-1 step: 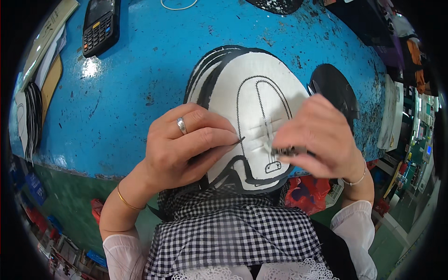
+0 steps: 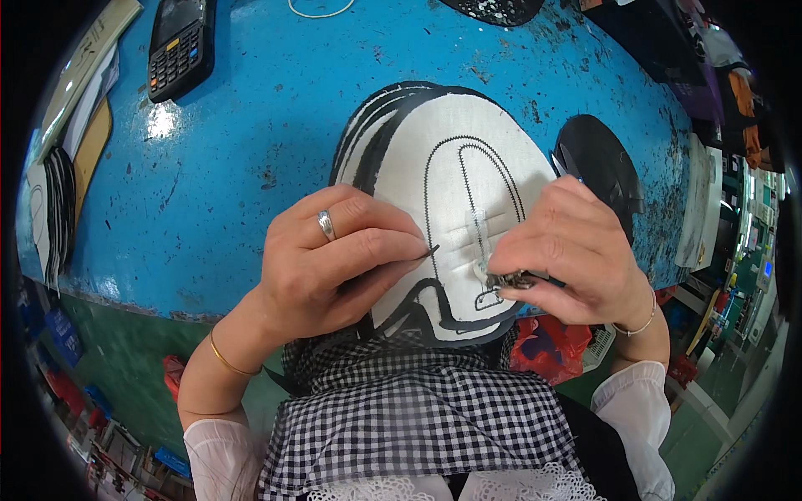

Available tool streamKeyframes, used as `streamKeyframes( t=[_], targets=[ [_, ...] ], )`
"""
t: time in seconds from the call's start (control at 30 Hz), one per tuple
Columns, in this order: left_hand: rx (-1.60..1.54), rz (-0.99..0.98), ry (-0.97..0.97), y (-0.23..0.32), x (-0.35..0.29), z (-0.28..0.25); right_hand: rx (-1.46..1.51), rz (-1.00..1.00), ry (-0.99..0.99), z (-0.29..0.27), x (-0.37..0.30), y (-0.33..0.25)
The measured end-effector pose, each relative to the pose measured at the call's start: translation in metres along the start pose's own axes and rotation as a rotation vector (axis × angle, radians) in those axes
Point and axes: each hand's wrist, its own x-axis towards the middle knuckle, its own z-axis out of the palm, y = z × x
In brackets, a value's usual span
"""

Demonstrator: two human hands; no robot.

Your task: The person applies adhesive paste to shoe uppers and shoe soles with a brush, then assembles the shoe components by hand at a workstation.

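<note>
A stack of white cut pieces with black edges and rounded tops (image 2: 480, 117) lies on the table's near edge. Black zigzag stitching runs in loops on the top piece. My left hand (image 2: 334, 255) rests on its left side, thumb and forefinger pinched, with a thin black strip poking out at the tips. On the right, my right hand (image 2: 572, 255) is closed around small metal scissors. Their pointed blades (image 2: 561, 161) jut from the far side of the hand, while a metal part (image 2: 516, 280) shows between thumb and fingers over the lower stitching.
Beyond my right hand lies a rounded black piece (image 2: 597, 150). A handheld keypad device (image 2: 180, 52) sits at the far left of the blue table (image 2: 242, 159). More stacked pieces (image 2: 57, 213) and papers line the left edge. A red plastic bag (image 2: 547, 346) is below the table edge.
My right hand has shifted slightly down toward me and looks less blurred. The left hand and the stack stay in place.
</note>
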Motion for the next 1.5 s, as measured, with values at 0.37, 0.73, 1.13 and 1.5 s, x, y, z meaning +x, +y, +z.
streamKeyframes(
  t=[0.37, 0.73, 1.13, 1.5],
  targets=[
    [0.003, 0.017, 0.032, 0.001, 0.001, 0.0, 0.73, 0.402, 0.735, -0.045, 0.027, 0.135],
    [-0.072, -0.065, -0.046, 0.007, 0.009, -0.005, -0.206, 0.42, 0.637, -0.049, 0.057, 0.196],
    [-0.66, -0.763, -0.152, 0.021, 0.041, -0.078, -0.419, 0.732, 0.277, -0.021, -0.063, 0.022],
    [-0.09, -0.526, -0.894, 0.038, 0.113, -0.008, 0.117, 0.676, 0.472, -0.006, -0.093, 0.037]
  ],
)
